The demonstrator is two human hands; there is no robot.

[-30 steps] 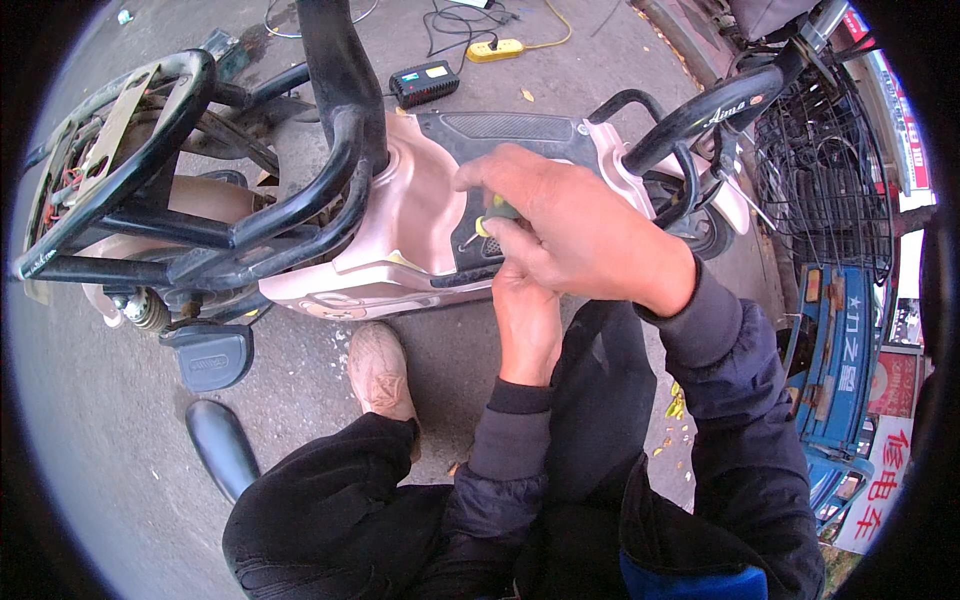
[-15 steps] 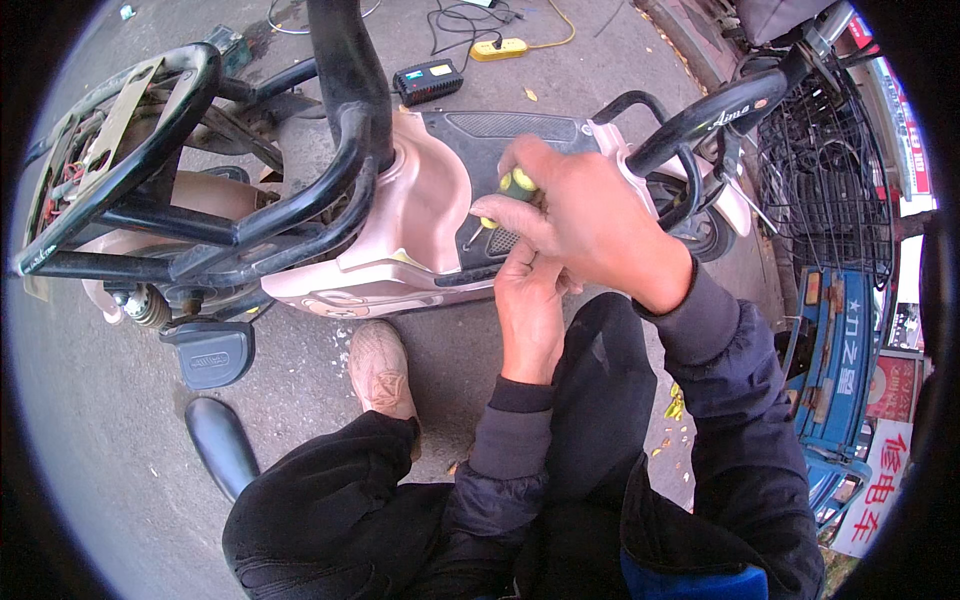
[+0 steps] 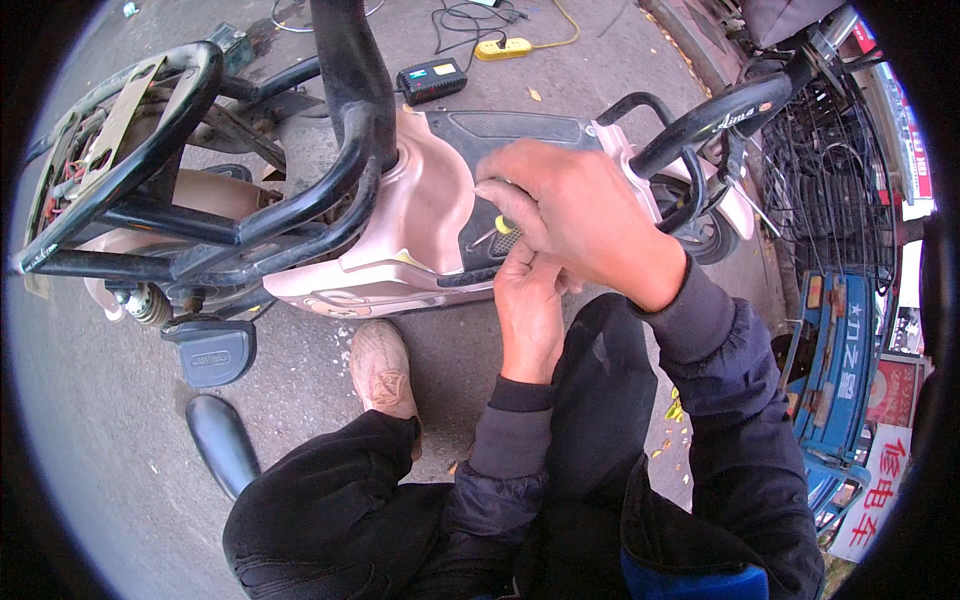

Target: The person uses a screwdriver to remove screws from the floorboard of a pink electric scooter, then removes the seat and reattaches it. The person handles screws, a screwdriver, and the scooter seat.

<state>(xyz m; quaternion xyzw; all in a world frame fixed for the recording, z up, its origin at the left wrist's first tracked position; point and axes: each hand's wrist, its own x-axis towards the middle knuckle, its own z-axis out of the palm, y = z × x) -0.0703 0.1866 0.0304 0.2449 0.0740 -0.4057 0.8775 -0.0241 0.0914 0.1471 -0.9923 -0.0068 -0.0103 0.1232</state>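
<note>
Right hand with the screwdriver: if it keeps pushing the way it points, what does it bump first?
Probably the scooter's dark footboard panel: the right hand aims its yellow-handled screwdriver down onto it, though depth is unclear.

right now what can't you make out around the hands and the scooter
- Screwdriver: head view, only a bit of yellow and black handle shows; the right hand covers the rest, and its tip is hidden.
- Left hand: its fingertips are tucked under the right hand.
- Scooter: the fastener being worked is hidden by both hands.
- Basket: cut off by the picture's dark rim.
</note>
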